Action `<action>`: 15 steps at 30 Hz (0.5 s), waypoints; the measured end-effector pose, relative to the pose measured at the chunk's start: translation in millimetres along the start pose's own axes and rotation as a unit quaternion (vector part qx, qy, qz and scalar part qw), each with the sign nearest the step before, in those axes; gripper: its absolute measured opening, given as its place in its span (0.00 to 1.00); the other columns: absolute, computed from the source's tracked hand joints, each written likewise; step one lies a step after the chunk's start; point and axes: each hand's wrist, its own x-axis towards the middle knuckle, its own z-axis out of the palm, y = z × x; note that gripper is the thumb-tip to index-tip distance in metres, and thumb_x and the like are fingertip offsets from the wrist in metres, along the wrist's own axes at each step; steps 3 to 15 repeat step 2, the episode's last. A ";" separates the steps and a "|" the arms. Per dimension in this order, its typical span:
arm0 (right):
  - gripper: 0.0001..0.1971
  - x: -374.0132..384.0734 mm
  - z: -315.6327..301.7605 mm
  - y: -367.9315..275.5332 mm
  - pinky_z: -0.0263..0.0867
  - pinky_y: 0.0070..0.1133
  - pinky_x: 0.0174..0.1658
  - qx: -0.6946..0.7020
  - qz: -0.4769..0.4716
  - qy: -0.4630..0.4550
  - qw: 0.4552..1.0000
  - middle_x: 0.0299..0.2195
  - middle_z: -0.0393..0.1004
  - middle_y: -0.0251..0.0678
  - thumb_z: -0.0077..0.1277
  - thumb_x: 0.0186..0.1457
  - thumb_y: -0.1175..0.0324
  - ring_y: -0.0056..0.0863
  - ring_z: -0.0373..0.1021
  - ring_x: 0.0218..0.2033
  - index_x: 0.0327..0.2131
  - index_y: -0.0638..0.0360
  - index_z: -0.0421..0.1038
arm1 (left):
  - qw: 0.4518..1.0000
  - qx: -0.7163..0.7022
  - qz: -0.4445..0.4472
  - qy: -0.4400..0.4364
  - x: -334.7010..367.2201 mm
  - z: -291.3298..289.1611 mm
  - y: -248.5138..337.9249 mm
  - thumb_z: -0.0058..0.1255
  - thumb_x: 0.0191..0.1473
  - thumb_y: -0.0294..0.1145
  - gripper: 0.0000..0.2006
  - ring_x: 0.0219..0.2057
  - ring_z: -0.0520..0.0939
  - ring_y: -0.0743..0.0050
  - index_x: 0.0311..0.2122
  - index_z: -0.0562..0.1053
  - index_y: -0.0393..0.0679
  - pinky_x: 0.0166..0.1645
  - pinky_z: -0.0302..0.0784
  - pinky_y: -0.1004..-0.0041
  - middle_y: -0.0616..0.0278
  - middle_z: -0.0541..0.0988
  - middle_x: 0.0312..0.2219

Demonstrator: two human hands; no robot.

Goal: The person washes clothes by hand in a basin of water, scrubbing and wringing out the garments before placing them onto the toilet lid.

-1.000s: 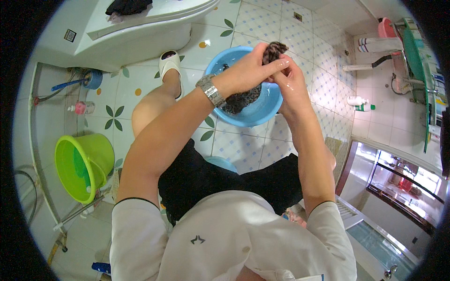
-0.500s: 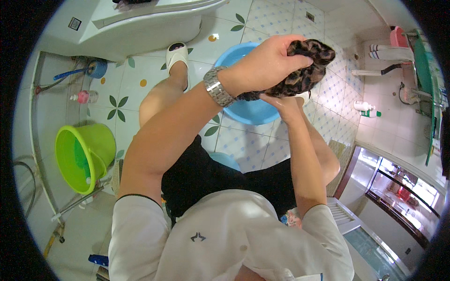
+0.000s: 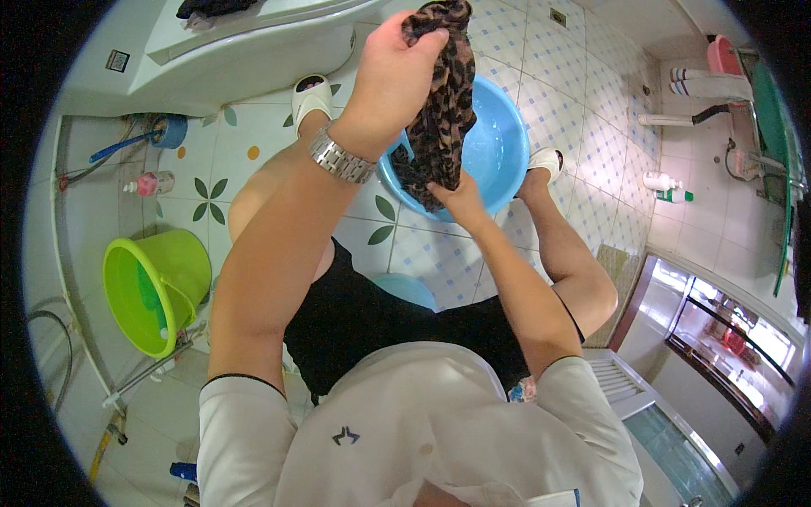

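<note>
A brown-and-black leopard-print cloth garment (image 3: 448, 101) is stretched between my two hands over a light blue basin (image 3: 500, 144) on the floor. My left hand (image 3: 395, 72), with a metal watch on its wrist, grips the upper end, raised high past the basin's far left rim. Lower down, my right hand (image 3: 460, 198) pinches the garment's bottom end near the basin's near rim. Part of the basin's inside is hidden behind the cloth and my left hand. The exact kind of garment cannot be made out.
A lime-green bucket (image 3: 190, 262) stands at the left, near a pipe along the wall. Beyond it are a pink bottle (image 3: 155, 183) and a blue brush (image 3: 127, 146). A white bathtub (image 3: 245, 76) lies far left. White bottles (image 3: 659, 181) stand by the right wall.
My left hand has moved left and up, drawing the bunched cloth out into a long hanging strip. My right hand has shifted left and slightly nearer, still holding the lower end.
</note>
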 end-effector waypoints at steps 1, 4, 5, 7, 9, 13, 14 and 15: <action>0.23 0.2 -12.3 -1.5 0.65 0.27 0.55 0.019 0.022 -0.034 0.999 0.45 0.77 0.44 0.59 0.51 0.73 0.30 0.74 0.47 0.52 0.64 0.68 | 0.989 0.144 0.017 0.006 3.9 -3.2 -2.4 0.51 0.59 0.30 0.12 0.37 0.81 0.76 0.46 0.72 0.37 0.46 0.76 0.74 0.62 0.81 0.37; 0.24 -1.4 -28.7 -11.9 0.64 0.28 0.58 0.037 0.044 -0.070 0.996 0.47 0.77 0.45 0.57 0.52 0.74 0.31 0.73 0.50 0.53 0.63 0.68 | 0.958 0.286 0.032 0.014 6.7 -5.1 -2.8 0.50 0.59 0.30 0.12 0.37 0.81 0.75 0.46 0.72 0.36 0.46 0.76 0.73 0.61 0.81 0.37; 0.24 -1.4 -28.7 -11.9 0.64 0.28 0.58 0.037 0.044 -0.070 0.996 0.47 0.77 0.45 0.57 0.52 0.74 0.31 0.73 0.50 0.53 0.63 0.68 | 0.958 0.286 0.032 0.014 6.7 -5.1 -2.8 0.50 0.59 0.30 0.12 0.37 0.81 0.75 0.46 0.72 0.36 0.46 0.76 0.73 0.61 0.81 0.37; 0.24 -1.4 -28.7 -11.9 0.64 0.28 0.58 0.037 0.044 -0.070 0.996 0.47 0.77 0.45 0.57 0.52 0.74 0.31 0.73 0.50 0.53 0.63 0.68 | 0.958 0.286 0.032 0.014 6.7 -5.1 -2.8 0.50 0.59 0.30 0.12 0.37 0.81 0.75 0.46 0.72 0.36 0.46 0.76 0.73 0.61 0.81 0.37; 0.24 -1.4 -28.7 -11.9 0.64 0.28 0.58 0.037 0.044 -0.070 0.996 0.47 0.77 0.45 0.57 0.52 0.74 0.31 0.73 0.50 0.53 0.63 0.68 | 0.958 0.286 0.032 0.014 6.7 -5.1 -2.8 0.50 0.59 0.30 0.12 0.37 0.81 0.75 0.46 0.72 0.36 0.46 0.76 0.73 0.61 0.81 0.37; 0.24 -1.4 -28.7 -11.9 0.64 0.28 0.58 0.037 0.044 -0.070 0.996 0.47 0.77 0.45 0.57 0.52 0.74 0.31 0.73 0.50 0.53 0.63 0.68 | 0.958 0.286 0.032 0.014 6.7 -5.1 -2.8 0.50 0.59 0.30 0.12 0.37 0.81 0.75 0.46 0.72 0.36 0.46 0.76 0.73 0.61 0.81 0.37; 0.24 -1.4 -28.7 -11.9 0.64 0.28 0.58 0.037 0.044 -0.070 0.996 0.47 0.77 0.45 0.57 0.52 0.74 0.31 0.73 0.50 0.53 0.63 0.68 | 0.958 0.286 0.032 0.014 6.7 -5.1 -2.8 0.50 0.59 0.30 0.12 0.37 0.81 0.75 0.46 0.72 0.36 0.46 0.76 0.73 0.61 0.81 0.37; 0.24 -1.4 -28.7 -11.9 0.64 0.28 0.58 0.037 0.044 -0.070 0.996 0.47 0.77 0.45 0.57 0.52 0.74 0.31 0.73 0.50 0.53 0.63 0.68 | 0.958 0.286 0.032 0.014 6.7 -5.1 -2.8 0.50 0.59 0.30 0.12 0.37 0.81 0.75 0.46 0.72 0.36 0.46 0.76 0.73 0.61 0.81 0.37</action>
